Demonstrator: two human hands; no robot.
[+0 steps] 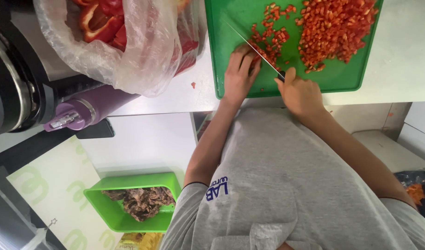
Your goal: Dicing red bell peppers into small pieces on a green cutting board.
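A green cutting board [342, 78] lies on the white counter. My left hand [239, 76] presses down on a small bunch of red pepper strips [268, 46] near the board's front left. My right hand [301, 95] grips the dark handle of a knife [256, 50]. Its thin blade runs diagonally across the strips, right beside my left fingertips. A large pile of diced red pepper [335, 30] covers the right half of the board.
A clear plastic bag of red pepper halves [129, 41] sits left of the board. A purple bottle [85, 111] and a black appliance [9, 83] stand at the counter's left end. Below the counter is a green bin [166, 183] with brown scraps.
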